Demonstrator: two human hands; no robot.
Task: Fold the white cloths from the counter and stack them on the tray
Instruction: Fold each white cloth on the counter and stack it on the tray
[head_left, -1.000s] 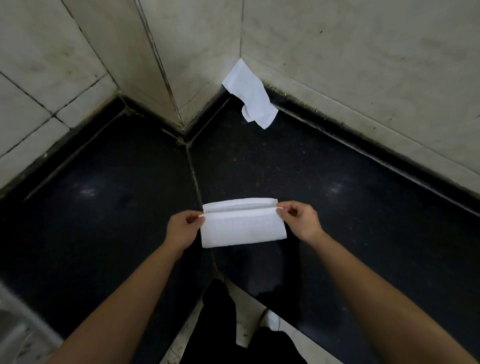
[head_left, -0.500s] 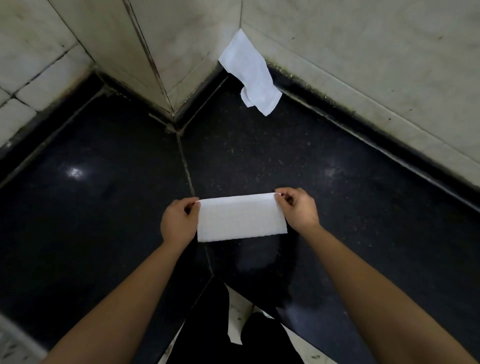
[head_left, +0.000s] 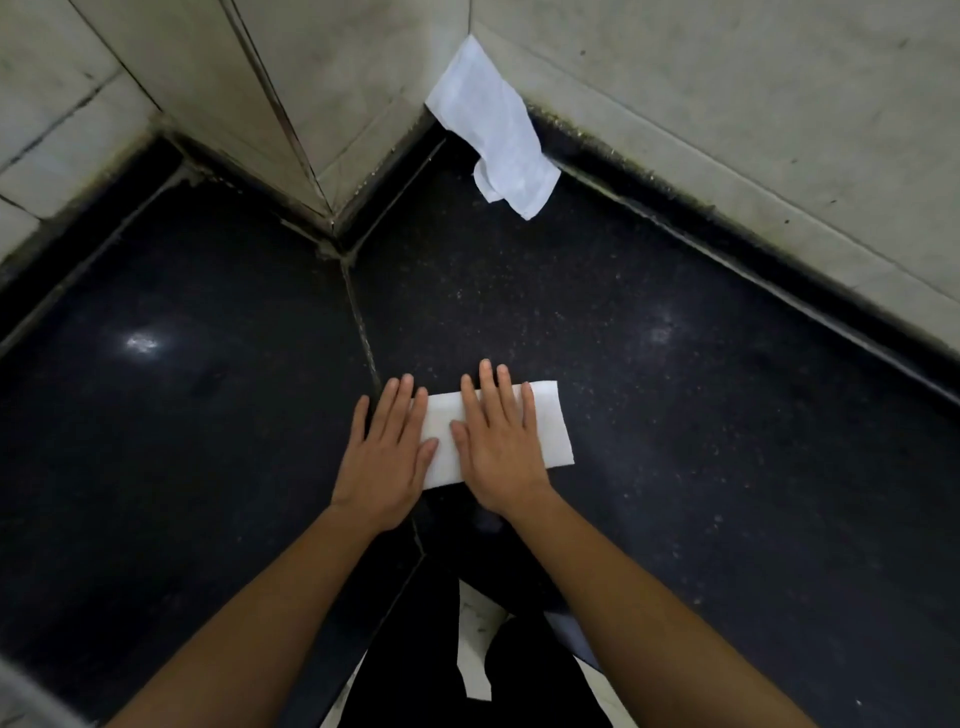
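The dark counter (head_left: 675, 415) meets pale wall tiles (head_left: 727, 78). At twelve o'clock a crumpled white cloth (head_left: 493, 130) leans into the corner. At centre the left hand (head_left: 387, 457) and right hand (head_left: 501, 447), fingers (head_left: 488, 389) straight and flat, press the folded cloth (head_left: 545, 426) onto the counter.

Pale tiled walls (head_left: 727, 104) meet at a corner; dark trousers (head_left: 540, 686) show over pale floor (head_left: 475, 623) below.

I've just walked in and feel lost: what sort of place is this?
Probably a kitchen or utility corner: a polished black speckled stone counter meets pale tiled walls. A folded white cloth lies flat under the left hand and right hand; a loose white cloth leans in the corner.
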